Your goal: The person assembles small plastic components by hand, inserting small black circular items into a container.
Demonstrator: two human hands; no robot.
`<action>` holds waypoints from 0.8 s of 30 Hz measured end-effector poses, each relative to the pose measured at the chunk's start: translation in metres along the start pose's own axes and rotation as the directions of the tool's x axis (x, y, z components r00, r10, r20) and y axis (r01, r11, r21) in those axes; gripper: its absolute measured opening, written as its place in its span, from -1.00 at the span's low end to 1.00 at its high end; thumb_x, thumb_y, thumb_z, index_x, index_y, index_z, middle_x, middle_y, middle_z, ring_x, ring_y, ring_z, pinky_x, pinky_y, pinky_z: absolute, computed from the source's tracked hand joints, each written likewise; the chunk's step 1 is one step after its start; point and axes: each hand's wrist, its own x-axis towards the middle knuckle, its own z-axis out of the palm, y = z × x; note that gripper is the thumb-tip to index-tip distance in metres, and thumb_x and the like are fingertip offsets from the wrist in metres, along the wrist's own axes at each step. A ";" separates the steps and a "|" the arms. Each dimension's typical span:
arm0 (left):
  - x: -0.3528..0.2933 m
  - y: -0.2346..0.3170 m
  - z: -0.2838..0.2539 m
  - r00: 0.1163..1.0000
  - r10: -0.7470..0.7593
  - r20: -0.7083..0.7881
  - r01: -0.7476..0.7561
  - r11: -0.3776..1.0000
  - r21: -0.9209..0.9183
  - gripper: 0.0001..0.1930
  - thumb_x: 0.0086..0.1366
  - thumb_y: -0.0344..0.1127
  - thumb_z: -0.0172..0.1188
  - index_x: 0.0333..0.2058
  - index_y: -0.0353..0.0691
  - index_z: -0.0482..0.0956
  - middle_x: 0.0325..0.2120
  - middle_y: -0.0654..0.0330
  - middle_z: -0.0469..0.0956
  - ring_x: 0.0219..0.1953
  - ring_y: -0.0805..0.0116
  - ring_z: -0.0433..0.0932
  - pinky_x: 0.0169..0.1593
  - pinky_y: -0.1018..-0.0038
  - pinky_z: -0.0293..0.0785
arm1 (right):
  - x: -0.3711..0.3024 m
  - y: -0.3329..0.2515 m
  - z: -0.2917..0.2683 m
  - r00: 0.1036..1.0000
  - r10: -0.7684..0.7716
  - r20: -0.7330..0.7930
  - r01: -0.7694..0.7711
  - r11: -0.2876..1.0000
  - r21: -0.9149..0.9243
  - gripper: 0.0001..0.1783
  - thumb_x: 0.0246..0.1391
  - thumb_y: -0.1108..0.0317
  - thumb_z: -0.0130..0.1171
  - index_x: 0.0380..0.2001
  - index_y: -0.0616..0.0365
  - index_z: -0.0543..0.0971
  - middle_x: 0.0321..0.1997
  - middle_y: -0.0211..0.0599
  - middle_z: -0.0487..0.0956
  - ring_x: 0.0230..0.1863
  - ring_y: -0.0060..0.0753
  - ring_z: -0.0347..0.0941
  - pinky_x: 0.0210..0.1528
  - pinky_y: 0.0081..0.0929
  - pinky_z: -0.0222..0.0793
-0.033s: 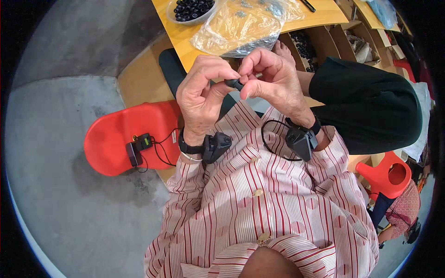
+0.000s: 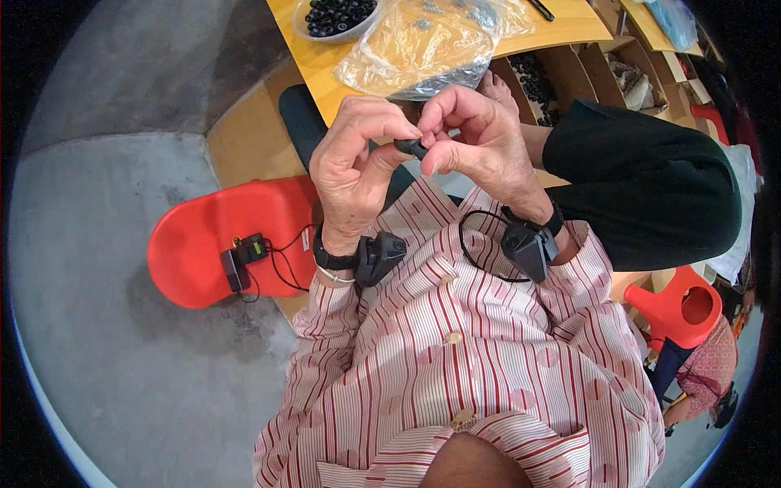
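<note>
My left hand (image 2: 356, 163) pinches a small black rounded piece (image 2: 410, 147) between thumb and fingers. Its other end is gripped by the fingertips of my right hand (image 2: 480, 146), so both hands meet on it in front of my chest. The piece looks like a plastic or rubber part; its exact kind is too small to tell, and my fingertips cover much of it. Just beyond my hands, at the table's edge, lies a clear plastic bag (image 2: 419, 53) with some bluish-grey small pieces in it. A bowl of small black round parts (image 2: 335, 18) stands beside the bag.
The yellow table (image 2: 561, 23) spans the top, with a black pen-like object (image 2: 541, 10) on it. Open cardboard boxes (image 2: 569, 69) sit right of it, one holding black parts. A red stool (image 2: 195, 244) bears cabled devices at left; another red stool (image 2: 671, 313) and a person (image 2: 712, 370) are at right.
</note>
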 end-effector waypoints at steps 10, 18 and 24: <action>-0.001 0.004 0.000 0.999 -0.024 0.022 0.023 0.998 0.059 -0.86 0.10 -0.41 0.24 -0.34 -0.26 0.53 -0.31 0.19 0.42 -0.21 0.33 0.37 -0.12 0.47 0.32 | -0.002 -0.009 0.003 0.993 0.115 0.031 -0.109 0.983 -0.148 -0.70 -0.06 0.32 0.37 -0.28 0.24 0.58 -0.46 -0.58 0.50 -0.49 -0.83 0.31 -0.52 -0.80 0.21; -0.006 0.004 -0.003 0.999 -0.034 0.021 0.033 0.997 0.065 -0.85 0.06 -0.42 0.27 -0.35 -0.22 0.54 -0.32 0.18 0.42 -0.22 0.32 0.37 -0.12 0.47 0.33 | -0.004 0.001 0.003 0.998 0.029 0.052 -0.020 0.984 -0.176 -0.73 -0.08 0.31 0.39 -0.34 0.21 0.58 -0.52 -0.64 0.44 -0.51 -0.85 0.22 -0.52 -0.81 0.15; -0.005 0.003 -0.006 0.998 0.026 0.065 -0.033 0.993 0.112 -0.85 -0.02 -0.46 0.28 -0.41 -0.20 0.57 -0.36 0.21 0.44 -0.22 0.29 0.39 -0.13 0.44 0.35 | -0.005 0.000 0.004 0.997 0.010 0.075 0.013 0.954 -0.298 -0.76 -0.13 0.33 0.41 -0.44 0.17 0.56 -0.52 -0.64 0.45 -0.53 -0.86 0.23 -0.55 -0.79 0.13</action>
